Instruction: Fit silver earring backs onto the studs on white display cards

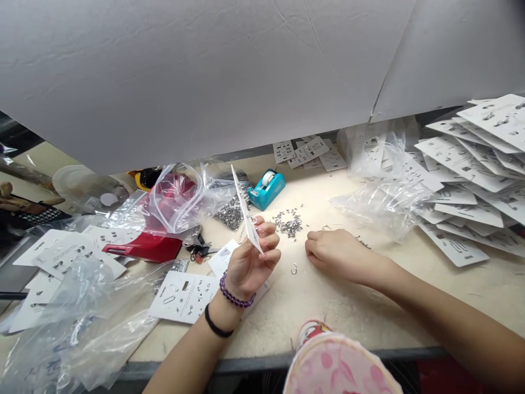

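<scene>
My left hand (254, 249) grips a white jewelry card (243, 208), raised over the table and seen almost edge-on. A small metal ring shows at its face near my fingertips. My right hand (334, 251) rests low on the tabletop with its fingers curled together; whatever they hold, if anything, is hidden. Just beyond it lies a loose pile of small silver metal pieces (290, 223). A small open hoop (294, 268) sits on the table between my hands. Another card with earrings (184, 295) lies beside my left wrist.
A teal tape dispenser (267, 190) stands behind the pile. Stacked jewelry cards (471, 180) and a clear plastic bag (377, 202) are at the right. Further left are a red scoop-like object (143, 247), more cards (69, 254) and plastic bags (82, 323). A white panel (205, 76) overhangs the table.
</scene>
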Demonstrator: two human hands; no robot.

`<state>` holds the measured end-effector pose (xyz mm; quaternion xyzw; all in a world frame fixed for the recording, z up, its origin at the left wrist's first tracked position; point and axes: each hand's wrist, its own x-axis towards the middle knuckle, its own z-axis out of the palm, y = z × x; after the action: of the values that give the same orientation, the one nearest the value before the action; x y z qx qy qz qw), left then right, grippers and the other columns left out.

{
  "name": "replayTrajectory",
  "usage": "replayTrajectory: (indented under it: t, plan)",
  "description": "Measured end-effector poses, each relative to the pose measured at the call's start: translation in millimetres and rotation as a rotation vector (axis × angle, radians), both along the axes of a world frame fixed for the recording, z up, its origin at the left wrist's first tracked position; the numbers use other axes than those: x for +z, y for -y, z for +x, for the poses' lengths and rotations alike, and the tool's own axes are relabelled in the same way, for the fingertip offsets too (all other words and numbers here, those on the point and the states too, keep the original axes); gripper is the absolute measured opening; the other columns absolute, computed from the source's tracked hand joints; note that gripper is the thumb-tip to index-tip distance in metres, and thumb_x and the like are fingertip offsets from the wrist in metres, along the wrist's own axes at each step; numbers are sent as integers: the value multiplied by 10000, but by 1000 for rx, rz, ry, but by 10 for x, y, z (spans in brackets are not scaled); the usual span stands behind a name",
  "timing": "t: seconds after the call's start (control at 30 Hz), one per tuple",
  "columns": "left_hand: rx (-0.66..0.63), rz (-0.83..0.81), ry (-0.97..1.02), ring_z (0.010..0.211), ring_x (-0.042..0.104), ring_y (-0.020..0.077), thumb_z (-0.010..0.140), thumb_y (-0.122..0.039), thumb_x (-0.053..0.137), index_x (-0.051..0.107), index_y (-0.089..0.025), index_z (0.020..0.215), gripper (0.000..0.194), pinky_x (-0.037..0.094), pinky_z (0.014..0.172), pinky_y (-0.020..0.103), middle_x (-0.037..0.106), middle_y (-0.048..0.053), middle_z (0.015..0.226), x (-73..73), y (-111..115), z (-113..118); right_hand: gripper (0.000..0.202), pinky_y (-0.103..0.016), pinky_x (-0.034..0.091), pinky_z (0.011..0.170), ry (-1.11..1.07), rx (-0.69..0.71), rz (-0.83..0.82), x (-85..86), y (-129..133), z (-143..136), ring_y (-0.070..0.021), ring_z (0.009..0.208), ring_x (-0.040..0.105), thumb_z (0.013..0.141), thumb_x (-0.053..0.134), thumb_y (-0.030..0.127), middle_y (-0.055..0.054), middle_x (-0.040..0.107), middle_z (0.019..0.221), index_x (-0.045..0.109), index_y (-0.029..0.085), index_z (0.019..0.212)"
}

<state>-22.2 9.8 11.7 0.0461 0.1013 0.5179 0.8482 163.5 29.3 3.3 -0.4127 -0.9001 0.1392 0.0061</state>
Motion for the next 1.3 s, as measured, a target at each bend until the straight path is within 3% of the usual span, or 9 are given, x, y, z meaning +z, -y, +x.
replayTrajectory:
  t: [0.2,0.37,0.6,1.3]
  plan:
    - [-89,-55,-13,541,480,36,694,-11,597,465,-181,850,266,369,439,105,488,-41,715,-62,50,84,55,-207,382,564,-704,-172,-349,132,28,-28,-91,631,494,791,499,178,-6,569,773,551,165,782]
    - [-108,-66,-97,515,490,29,662,-9,632,508,-157,843,265,366,426,106,501,-45,684,-105,99,149,78,-210,416,620,-987,-263,-314,156,181,-164,-92,715,519,832,486,198,-12,561,819,559,170,825]
    - [-107,-58,-200,491,466,13,619,-38,677,540,-146,820,266,363,423,103,485,-51,663,-132,137,190,70,-237,448,699,-1045,-265,-214,63,232,-278,-105,796,549,840,480,171,-19,567,850,549,176,840]
    - [-107,-93,-231,486,454,10,590,-60,717,555,-152,796,278,353,423,99,481,-48,644,-122,149,201,62,-230,446,645,-1010,-212,-144,49,230,-269,-104,746,534,837,492,179,-26,564,831,553,169,831]
